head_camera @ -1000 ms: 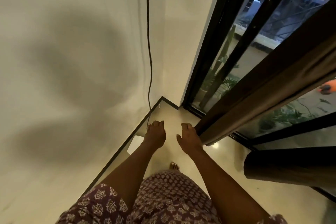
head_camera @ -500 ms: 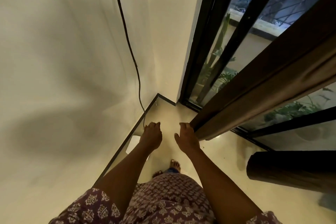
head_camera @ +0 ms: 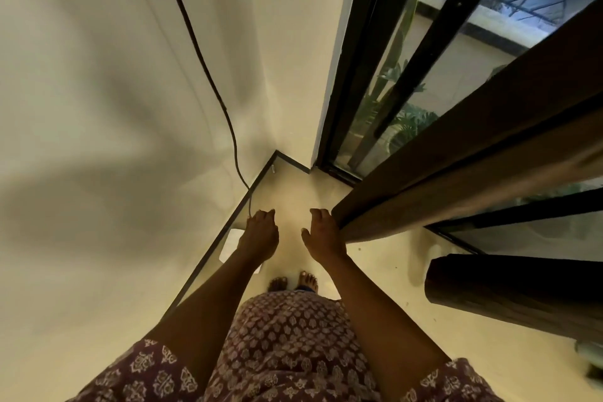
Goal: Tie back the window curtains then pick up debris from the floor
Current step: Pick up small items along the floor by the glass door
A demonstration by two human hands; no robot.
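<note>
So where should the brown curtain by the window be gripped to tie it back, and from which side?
Probably the gathered lower end of the brown curtain, from its free edge facing the wall corner. The folds bunch into a narrow column there, and the right hand already sits against that edge; the left hand hangs free.

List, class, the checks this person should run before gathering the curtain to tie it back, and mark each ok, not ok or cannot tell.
1. Right hand at the curtain edge: ok, fingers at the fold, though a closed grip cannot be told.
2. Left hand free to help: ok, holds nothing.
3. Tie-back within reach: cannot tell, none in view.
4. Cable on the wall clear of the curtain: ok, apart.
5. White paper on the floor picked up: not ok.
</note>
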